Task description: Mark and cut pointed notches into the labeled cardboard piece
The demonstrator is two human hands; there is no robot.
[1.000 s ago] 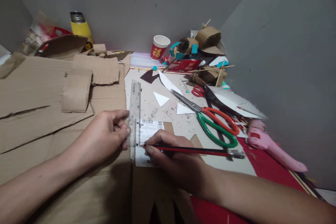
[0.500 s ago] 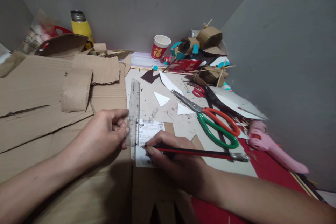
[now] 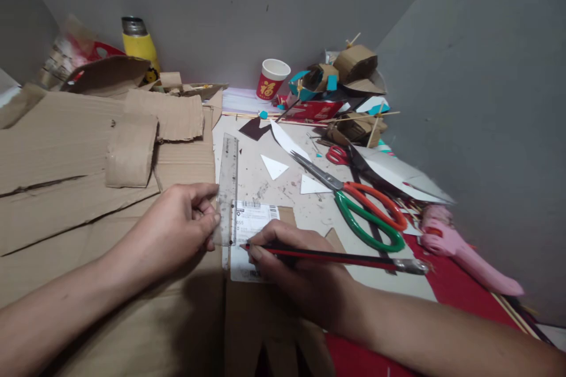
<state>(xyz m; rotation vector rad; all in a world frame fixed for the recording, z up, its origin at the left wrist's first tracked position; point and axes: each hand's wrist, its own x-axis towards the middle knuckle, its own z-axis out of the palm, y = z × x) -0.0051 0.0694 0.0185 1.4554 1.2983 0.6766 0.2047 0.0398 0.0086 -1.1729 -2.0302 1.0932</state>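
My left hand pinches the near end of a clear plastic ruler and presses it flat on a piece of cardboard with a white shipping label. My right hand grips a red and black pencil lying nearly level, its tip touching the label right beside the ruler's near end. The ruler runs away from me along the edge of the big cardboard sheets.
Large scissors with red and green handles lie right of the pencil, with smaller red scissors behind. A pink glue gun rests at the right. A red paper cup, a yellow flask and cardboard scraps crowd the back wall.
Both hands stay almost in place. The pencil's far end has swung slightly further right and lower; its tip remains at the ruler.
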